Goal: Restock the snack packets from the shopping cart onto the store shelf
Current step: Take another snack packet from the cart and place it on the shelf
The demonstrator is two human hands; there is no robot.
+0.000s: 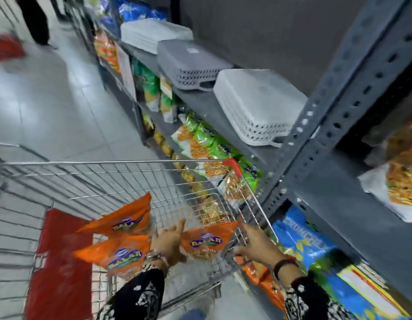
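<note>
Three orange snack packets lie in the wire shopping cart (122,162): one (122,221) tilted up at the back, one (122,252) in front of it, one (207,242) at the cart's right side. My left hand (169,241) is inside the cart, fingers spread, touching the left edge of the right-hand packet. My right hand (258,245) reaches over the cart's right rim beside that packet's right corner; blur hides its grip. The grey metal store shelf (320,144) stands just to the right.
Upturned plastic baskets (255,100) sit on the upper shelf board. Green and orange packets (205,139) fill the lower tiers, blue packets (302,239) by my right arm. The cart has a red seat flap (59,262). A person (36,19) stands far up the aisle.
</note>
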